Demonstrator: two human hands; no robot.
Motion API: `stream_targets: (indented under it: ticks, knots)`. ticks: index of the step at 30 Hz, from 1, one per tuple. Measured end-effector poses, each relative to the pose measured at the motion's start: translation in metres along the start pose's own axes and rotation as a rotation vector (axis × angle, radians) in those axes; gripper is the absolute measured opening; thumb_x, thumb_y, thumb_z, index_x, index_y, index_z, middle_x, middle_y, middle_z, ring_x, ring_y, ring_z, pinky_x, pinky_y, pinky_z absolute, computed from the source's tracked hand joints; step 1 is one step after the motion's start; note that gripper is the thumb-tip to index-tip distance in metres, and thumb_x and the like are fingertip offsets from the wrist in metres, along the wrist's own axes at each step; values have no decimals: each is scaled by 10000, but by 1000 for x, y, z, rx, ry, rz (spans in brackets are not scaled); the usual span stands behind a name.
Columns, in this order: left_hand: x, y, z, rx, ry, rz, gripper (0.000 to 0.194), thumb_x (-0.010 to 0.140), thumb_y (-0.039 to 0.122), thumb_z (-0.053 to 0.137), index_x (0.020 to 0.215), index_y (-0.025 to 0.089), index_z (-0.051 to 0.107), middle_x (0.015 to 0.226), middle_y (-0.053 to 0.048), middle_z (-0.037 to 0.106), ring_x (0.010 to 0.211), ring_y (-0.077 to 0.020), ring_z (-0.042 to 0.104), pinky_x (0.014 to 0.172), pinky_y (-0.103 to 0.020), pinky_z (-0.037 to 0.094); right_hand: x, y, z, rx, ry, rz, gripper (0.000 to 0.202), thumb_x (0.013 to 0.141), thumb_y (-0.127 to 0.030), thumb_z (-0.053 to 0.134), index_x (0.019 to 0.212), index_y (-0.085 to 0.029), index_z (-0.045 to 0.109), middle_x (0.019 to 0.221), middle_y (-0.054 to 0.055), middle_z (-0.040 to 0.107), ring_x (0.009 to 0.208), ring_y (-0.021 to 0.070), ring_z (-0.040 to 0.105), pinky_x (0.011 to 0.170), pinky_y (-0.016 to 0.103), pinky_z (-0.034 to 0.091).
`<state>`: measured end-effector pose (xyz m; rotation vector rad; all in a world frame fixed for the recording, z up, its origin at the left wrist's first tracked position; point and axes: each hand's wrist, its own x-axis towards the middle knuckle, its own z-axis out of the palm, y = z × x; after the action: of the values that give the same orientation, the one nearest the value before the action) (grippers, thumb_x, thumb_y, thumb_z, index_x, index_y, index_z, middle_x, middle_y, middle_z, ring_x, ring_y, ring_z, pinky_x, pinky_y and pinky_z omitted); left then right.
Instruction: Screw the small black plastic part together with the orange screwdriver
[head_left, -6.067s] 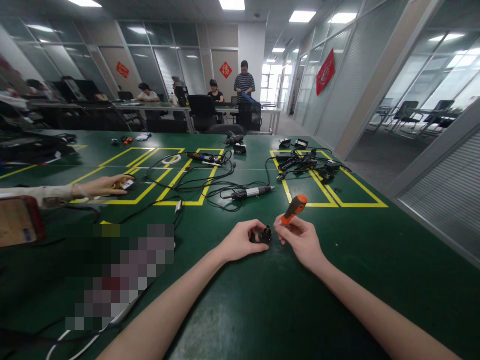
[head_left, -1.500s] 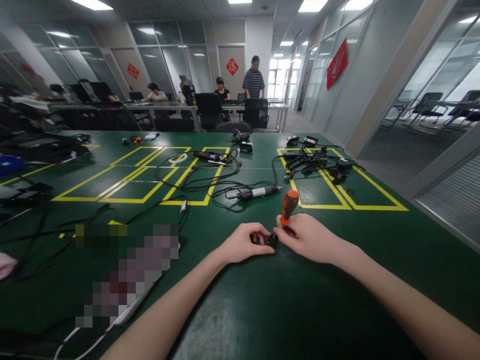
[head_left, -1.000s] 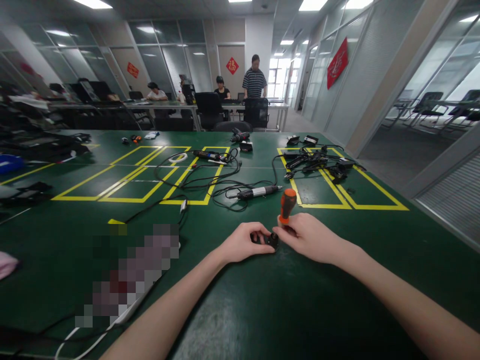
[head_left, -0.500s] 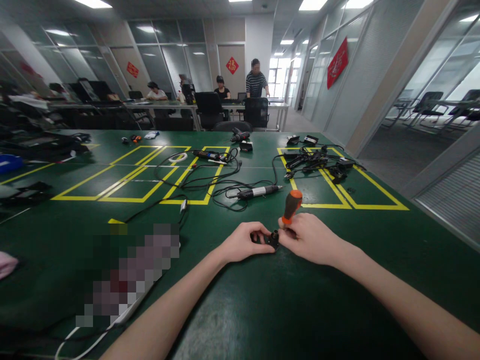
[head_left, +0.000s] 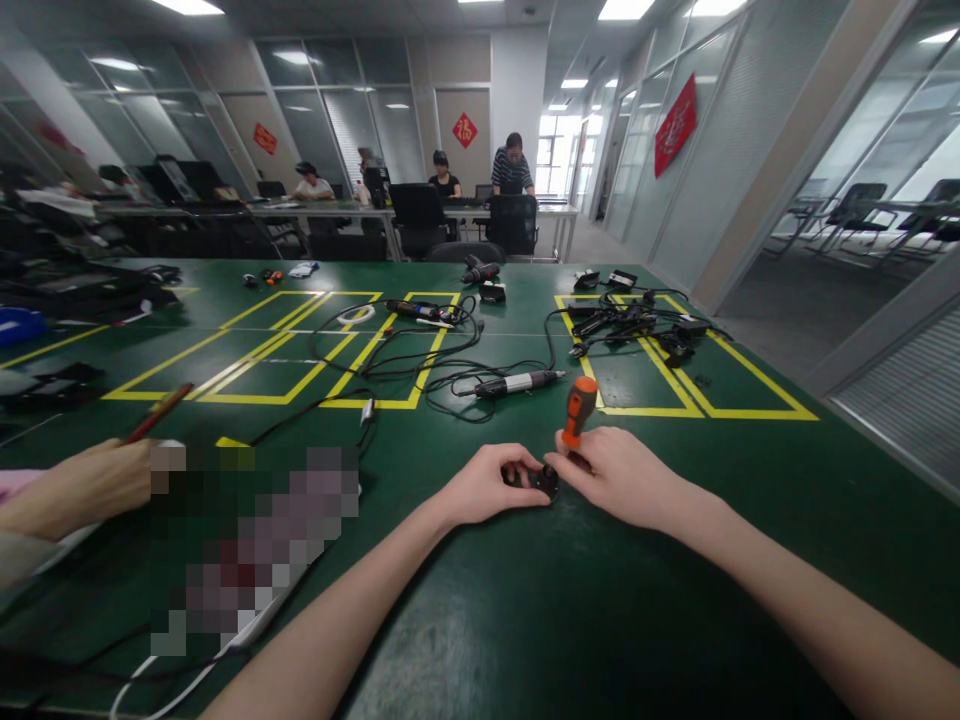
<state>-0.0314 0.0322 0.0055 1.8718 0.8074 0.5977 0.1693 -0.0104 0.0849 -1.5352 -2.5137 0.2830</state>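
My left hand (head_left: 487, 485) rests on the green table, its thumb and fingers closed around the edge of a small round black part (head_left: 549, 486). Across from it, my right hand (head_left: 622, 478) has its fingertips at the top of that part. A screwdriver with an orange and grey handle (head_left: 580, 408) is held in the right hand, handle up and leaning slightly to the right. The fingers hide its shaft and tip. Details of the black part are too small to make out.
Beyond my hands lies a grey and black electric screwdriver (head_left: 517, 383) with its looped cable. Tangled black parts (head_left: 630, 318) sit at the back right. From the left a co-worker's hand (head_left: 97, 490) holds a reddish-brown stick (head_left: 161, 412), beside a blurred-out power strip (head_left: 300, 520).
My right fingertips have shifted left onto the black part, and the screwdriver handle moved slightly left. A co-worker's hand with a stick has entered from the left. My left hand stays put.
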Motion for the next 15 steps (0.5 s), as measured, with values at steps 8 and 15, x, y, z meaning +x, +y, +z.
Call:
stream_targets:
  ticks: [8,15]
  knots:
    - [0,-1,0,-8,0,-3,363,724,405,817,945,140,703,780,-11,660,692,-128,562,645,-239,425,-2,0,-9,77,-12,31,232,936,-303,542,750,-183,611,652,17,608,575,155,521,558,264,313]
    - [0,-1,0,-23,-2,-6,372,721,402,820,959,140,705,756,-1,651,683,-124,561,636,-236,417,-4,1,-18,173,-32,19,190,903,-290,613,778,-160,673,692,35,667,605,164,576,560,263,350]
